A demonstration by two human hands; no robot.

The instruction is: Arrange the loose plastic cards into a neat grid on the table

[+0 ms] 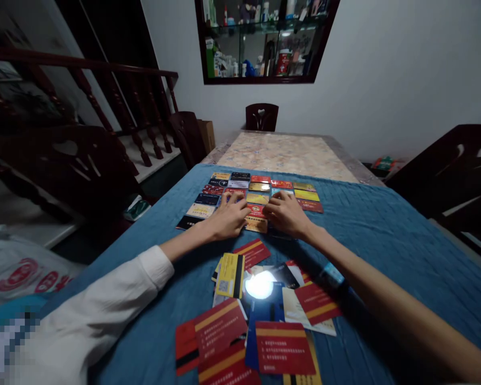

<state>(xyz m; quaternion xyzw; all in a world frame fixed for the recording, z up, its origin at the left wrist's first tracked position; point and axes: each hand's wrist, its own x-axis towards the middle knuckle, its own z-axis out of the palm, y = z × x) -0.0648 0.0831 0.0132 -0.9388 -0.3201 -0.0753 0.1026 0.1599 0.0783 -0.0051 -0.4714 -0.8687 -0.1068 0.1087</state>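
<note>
Several plastic cards lie in a neat grid [260,188] on a blue cloth [385,235]. My left hand [228,216] rests on the grid's near left part, fingers curled down onto the cards. My right hand [285,213] lies beside it, fingers bent and pressing on cards near the middle; a red card [256,210] shows between the two hands. Which card each hand grips, if any, is hidden. Nearer to me a loose heap of red, yellow and blue cards [256,315] is spread out, with a bright glare spot [260,285] on one.
The cloth covers the near half of a marble-topped table [284,152]. Dark wooden chairs stand at the far end [262,116], at the left [64,166] and at the right [460,171]. A wall cabinet [264,40] hangs behind. A stair railing [116,91] and a plastic bag [20,267] are at the left.
</note>
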